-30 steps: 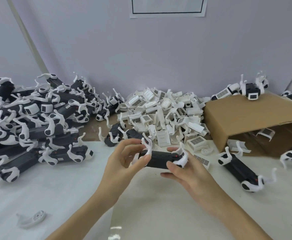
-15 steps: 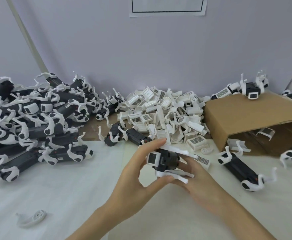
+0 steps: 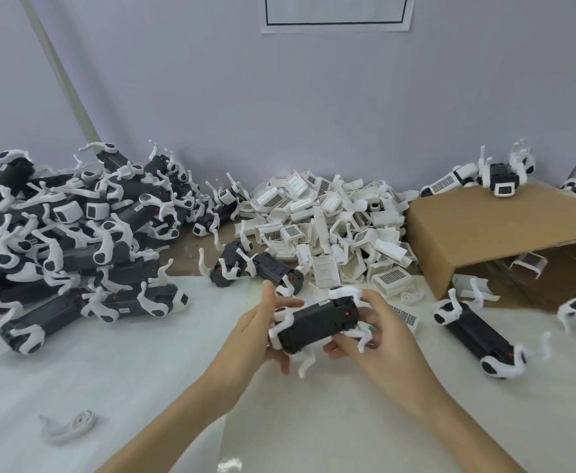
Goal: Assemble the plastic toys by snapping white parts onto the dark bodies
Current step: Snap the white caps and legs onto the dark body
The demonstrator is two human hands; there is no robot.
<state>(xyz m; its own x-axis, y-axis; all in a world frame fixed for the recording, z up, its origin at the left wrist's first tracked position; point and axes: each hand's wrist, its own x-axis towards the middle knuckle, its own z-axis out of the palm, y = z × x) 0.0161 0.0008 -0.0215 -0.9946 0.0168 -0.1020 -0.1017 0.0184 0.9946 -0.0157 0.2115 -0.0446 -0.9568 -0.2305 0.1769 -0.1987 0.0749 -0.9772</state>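
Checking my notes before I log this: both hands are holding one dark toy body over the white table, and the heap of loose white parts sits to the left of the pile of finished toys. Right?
Not quite. The head view shows the heap of loose white parts to the right of the pile of finished toys, between it and the cardboard box. The rest holds: the left hand and the right hand hold one dark toy body over the white table.

Dark grey toy body (image 3: 317,324) with white legs; brown cardboard box (image 3: 491,233).

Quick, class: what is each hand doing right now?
Left hand: grips the left end of the dark toy body.
Right hand: grips the body's right end.
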